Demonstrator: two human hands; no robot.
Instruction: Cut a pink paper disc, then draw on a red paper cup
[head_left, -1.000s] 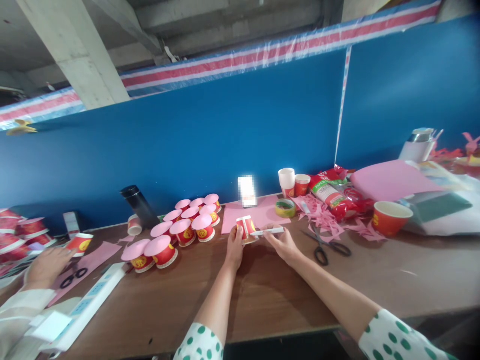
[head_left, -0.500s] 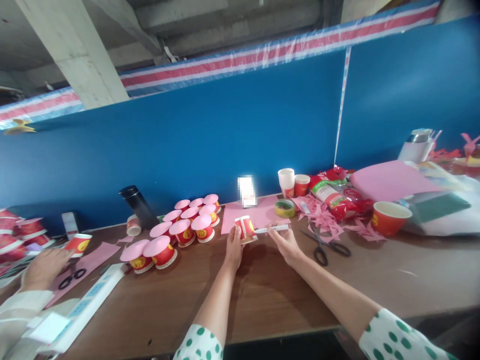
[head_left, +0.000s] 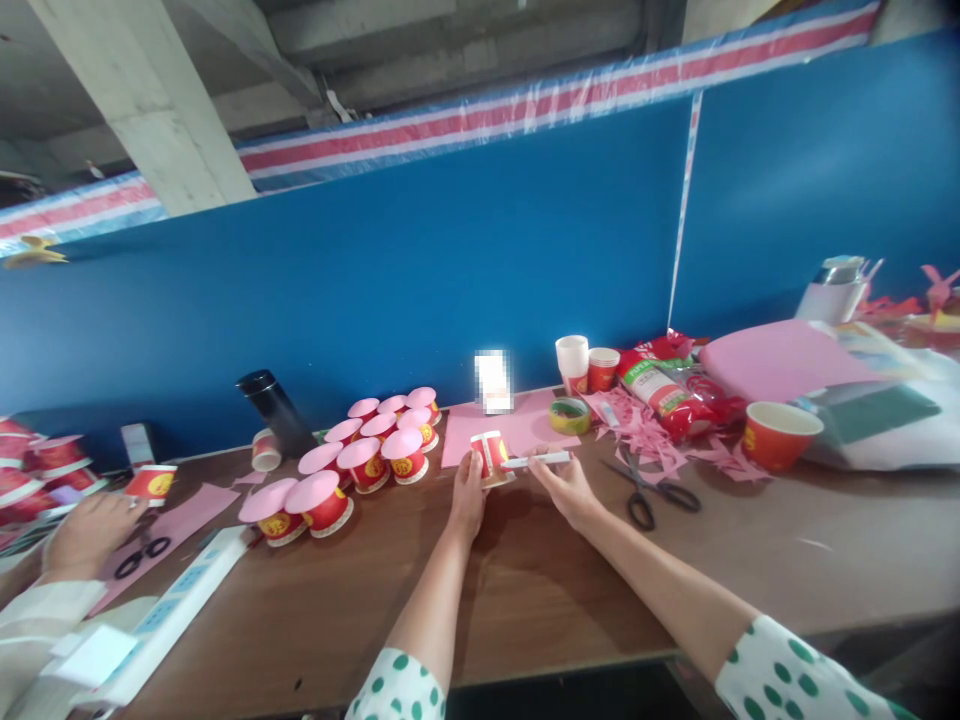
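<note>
My left hand [head_left: 469, 490] is closed around a red paper cup [head_left: 490, 455] with white marks on its side, held just above the brown table. In my right hand [head_left: 568, 487] is a white marker pen [head_left: 551, 458], gripped between the fingers and pointing left. Its tip meets the cup's right side or lies very close to it; I cannot tell which. Behind the cup lies a pink paper sheet [head_left: 525, 425]. To the right of my right hand rest black-handled scissors [head_left: 651, 490].
Several red cups topped with pink discs [head_left: 364, 462] stand left of centre. A tape roll [head_left: 570, 415], stacked cups [head_left: 573, 362], pink shreds [head_left: 645, 435] and a larger red cup [head_left: 781, 437] are on the right. A co-worker's hand [head_left: 94, 530] holds a cup beside a power strip [head_left: 169, 615].
My right hand has brought the marker pen slightly left, its tip now over the cup's edge. The cup in my left hand stays almost in place. The co-worker's cup has shifted a little.
</note>
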